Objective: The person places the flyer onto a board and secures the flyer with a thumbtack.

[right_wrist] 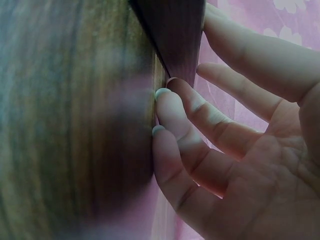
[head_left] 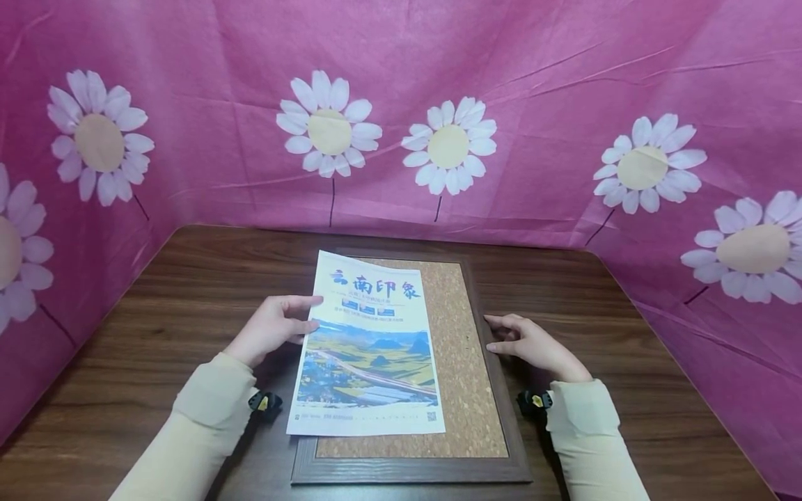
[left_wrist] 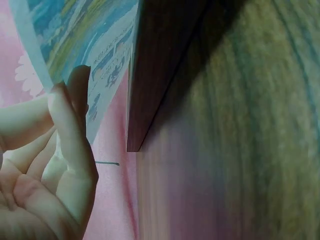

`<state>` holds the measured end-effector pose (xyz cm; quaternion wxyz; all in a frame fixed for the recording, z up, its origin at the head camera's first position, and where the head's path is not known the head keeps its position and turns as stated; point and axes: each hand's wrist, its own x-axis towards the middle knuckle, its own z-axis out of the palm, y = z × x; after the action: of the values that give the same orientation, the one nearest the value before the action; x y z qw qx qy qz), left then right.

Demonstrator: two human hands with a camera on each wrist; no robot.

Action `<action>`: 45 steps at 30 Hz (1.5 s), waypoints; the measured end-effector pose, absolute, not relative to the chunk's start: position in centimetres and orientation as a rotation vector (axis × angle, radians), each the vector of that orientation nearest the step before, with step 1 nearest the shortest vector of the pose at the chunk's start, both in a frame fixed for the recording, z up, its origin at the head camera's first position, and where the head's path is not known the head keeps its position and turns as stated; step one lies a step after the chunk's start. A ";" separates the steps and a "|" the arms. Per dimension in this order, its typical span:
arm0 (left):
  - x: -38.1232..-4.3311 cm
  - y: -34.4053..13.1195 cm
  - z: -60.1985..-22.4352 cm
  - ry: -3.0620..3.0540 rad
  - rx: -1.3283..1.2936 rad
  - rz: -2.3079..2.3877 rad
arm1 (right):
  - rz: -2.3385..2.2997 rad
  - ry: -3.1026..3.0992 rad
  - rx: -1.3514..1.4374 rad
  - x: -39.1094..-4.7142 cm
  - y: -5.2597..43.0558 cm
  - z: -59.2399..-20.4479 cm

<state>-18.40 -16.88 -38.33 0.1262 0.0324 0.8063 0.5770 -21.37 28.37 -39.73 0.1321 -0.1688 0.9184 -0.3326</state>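
A printed paper poster (head_left: 370,355) with Chinese lettering and a landscape picture lies over the left part of a cork board (head_left: 466,376) in a dark wooden frame (head_left: 413,472). My left hand (head_left: 272,328) pinches the poster's left edge between thumb and fingers. In the left wrist view the poster (left_wrist: 107,52) stands a little above the frame's side (left_wrist: 150,75). Against the frame's right side rests my right hand (head_left: 529,344), its fingers loosely bent. From the right wrist, the fingertips (right_wrist: 167,107) touch the tabletop beside the frame (right_wrist: 182,40).
Under the board is a dark wood-grain table (head_left: 163,299). A pink cloth (head_left: 539,62) printed with white daisies hangs behind the table and along both sides. Each wrist wears a black strap, as on the left wrist strap (head_left: 266,405).
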 end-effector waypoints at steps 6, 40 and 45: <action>-18.3 -16.3 -38.6 2.386 0.105 1.618 | -0.985 2.640 -0.477 -21.2 28.2 -39.6; -19.4 -11.4 -38.4 2.361 0.249 1.363 | -0.965 2.662 -0.514 -21.3 28.7 -39.9; -19.4 -11.2 -38.6 2.354 0.258 1.362 | -1.000 2.613 -0.544 -21.3 28.8 -39.9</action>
<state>-19.36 -11.23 -38.58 0.2035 0.0924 0.8437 0.4881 -21.30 28.77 -39.91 0.1449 -0.1890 0.9071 -0.3472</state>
